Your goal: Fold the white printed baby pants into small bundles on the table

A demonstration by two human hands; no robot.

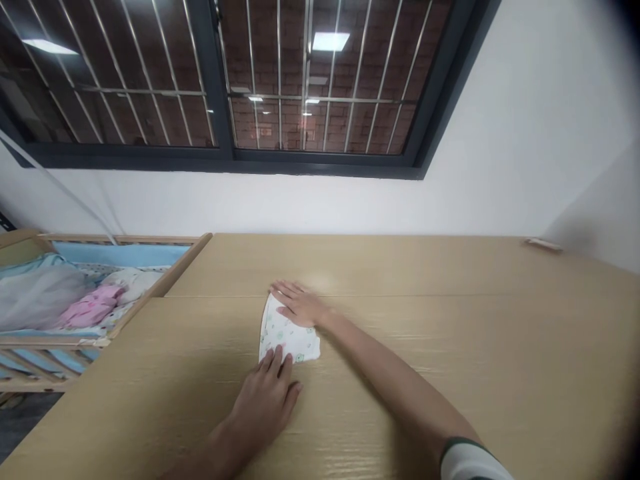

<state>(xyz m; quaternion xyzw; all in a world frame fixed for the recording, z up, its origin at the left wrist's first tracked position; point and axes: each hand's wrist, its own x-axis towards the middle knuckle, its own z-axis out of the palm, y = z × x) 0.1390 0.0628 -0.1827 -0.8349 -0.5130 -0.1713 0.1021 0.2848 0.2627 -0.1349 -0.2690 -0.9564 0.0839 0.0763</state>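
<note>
Pale wood-grain counter (450, 347), one seam running across.
Small white printed cloth (287, 337) lies flat near centre; left hand (267, 397) and right hand (300, 305) rest flat on it. Small tan piece (543, 245) at far right edge.

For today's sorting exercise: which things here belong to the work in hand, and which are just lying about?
In hand: cloth, pressed flat by left hand and right hand, on the table.
Lying about: crib, pink garment and grey blanket in it, small thing at table's far edge.
</note>
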